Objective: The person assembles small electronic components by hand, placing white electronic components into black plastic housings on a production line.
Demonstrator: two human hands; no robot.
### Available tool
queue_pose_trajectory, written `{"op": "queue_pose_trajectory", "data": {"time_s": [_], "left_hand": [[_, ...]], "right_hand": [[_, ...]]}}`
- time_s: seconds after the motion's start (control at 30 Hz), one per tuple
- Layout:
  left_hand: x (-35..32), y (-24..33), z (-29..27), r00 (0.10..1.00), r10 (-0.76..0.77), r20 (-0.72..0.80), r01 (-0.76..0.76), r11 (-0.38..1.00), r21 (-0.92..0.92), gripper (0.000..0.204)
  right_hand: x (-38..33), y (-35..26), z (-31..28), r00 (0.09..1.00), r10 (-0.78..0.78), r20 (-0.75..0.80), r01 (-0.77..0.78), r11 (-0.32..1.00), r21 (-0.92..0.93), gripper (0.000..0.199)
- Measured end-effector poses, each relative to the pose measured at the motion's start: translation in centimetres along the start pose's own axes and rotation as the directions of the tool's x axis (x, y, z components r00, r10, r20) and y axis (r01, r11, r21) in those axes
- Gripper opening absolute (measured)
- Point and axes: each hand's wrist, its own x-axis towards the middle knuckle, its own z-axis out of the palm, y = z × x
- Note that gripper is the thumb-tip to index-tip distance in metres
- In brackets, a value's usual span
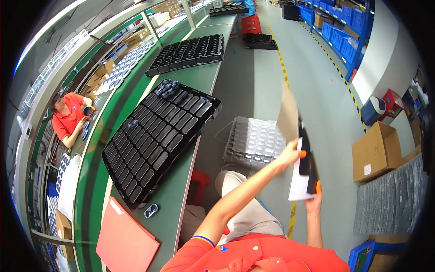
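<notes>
Off the right side of the bench, I hold a flat folder-like piece (295,187) with white, black and brown faces; its brown part is blurred by motion. My left hand (290,155) is closed on its near-left edge, with an orange cover on a fingertip. At the lower right edge, my right hand (313,203) grips it, also with an orange fingertip cover. On the bench to my left, a black compartment tray (156,136) sits tilted, with several small dark blue pieces (167,88) at its far end. A small dark oval part with two round openings (151,211) lies beside it.
A red folder (127,235) lies on the near bench, and another black tray (190,52) farther along. Clear plastic trays (256,140) are stacked low beyond my knees. Right stand a cardboard box (376,152) and grey stacked sheets (387,195). Across the line a co-worker (70,118) handles parts.
</notes>
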Motion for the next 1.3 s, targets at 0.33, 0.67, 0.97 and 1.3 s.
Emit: {"op": "queue_pose_trajectory", "data": {"time_s": [0.33,0.67,0.97,1.3], "left_hand": [[1.7,9.7,-4.3,0.990,0.097,-0.104,-0.104,0.992,-0.068,0.028],[0.9,-10.2,-8.3,0.920,-0.352,-0.170,0.320,0.929,-0.187,0.041],[1.2,-10.5,-4.3,0.898,-0.435,-0.073,0.387,0.857,-0.341,0.033],[3.5,-4.8,1.7,0.902,-0.375,0.214,0.411,0.898,-0.157,0.037]], "right_hand": [[9.0,0.0,7.9,0.992,-0.110,-0.063,0.110,0.994,0.007,0.030],[8.7,4.0,-6.6,0.909,-0.023,-0.416,-0.054,0.983,-0.173,0.026],[8.2,0.8,-8.9,0.949,-0.074,-0.307,0.020,0.984,-0.175,0.026],[1.0,-17.8,0.1,0.629,-0.738,-0.245,0.695,0.675,-0.249,0.035]]}}
